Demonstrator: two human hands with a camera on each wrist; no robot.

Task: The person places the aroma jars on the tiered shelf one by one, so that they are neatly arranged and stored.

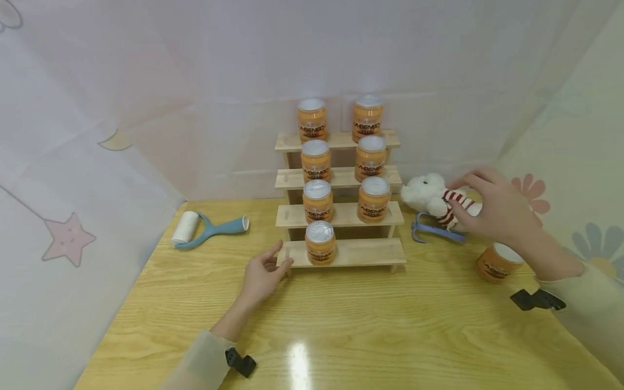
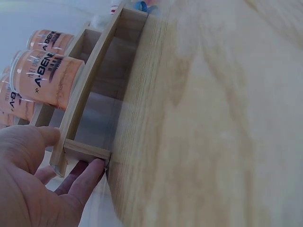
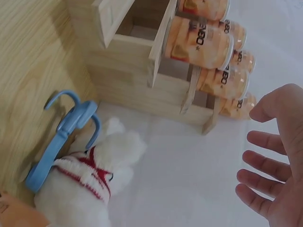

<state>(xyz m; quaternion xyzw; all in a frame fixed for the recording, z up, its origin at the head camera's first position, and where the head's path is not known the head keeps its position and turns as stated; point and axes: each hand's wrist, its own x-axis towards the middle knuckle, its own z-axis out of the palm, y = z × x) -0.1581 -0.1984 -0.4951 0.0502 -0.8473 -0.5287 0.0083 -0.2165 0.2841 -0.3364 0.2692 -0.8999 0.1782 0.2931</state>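
A stepped wooden display shelf (image 1: pixel 361 250) holds orange lidded jars, with two on each of the upper steps and one jar (image 1: pixel 320 244) on the lowest, left of its middle. My left hand (image 1: pixel 262 275) grips the left end of that lowest step; in the left wrist view its fingers (image 2: pixel 85 182) lie against the end support. My right hand (image 1: pixel 497 208) hovers over a white plush toy (image 1: pixel 431 195) in a red-striped top. The right wrist view shows that hand's fingers (image 3: pixel 265 165) spread and apart from the toy.
A blue hook-ended object (image 1: pixel 441 233) lies beside the toy, right of the shelf. Another orange jar (image 1: pixel 497 262) stands on the table (image 1: pixel 341 336) below my right forearm. To the left lies a blue-handled lint roller (image 1: pixel 214 230). Pale fabric (image 1: pixel 234 81) hangs behind everything.
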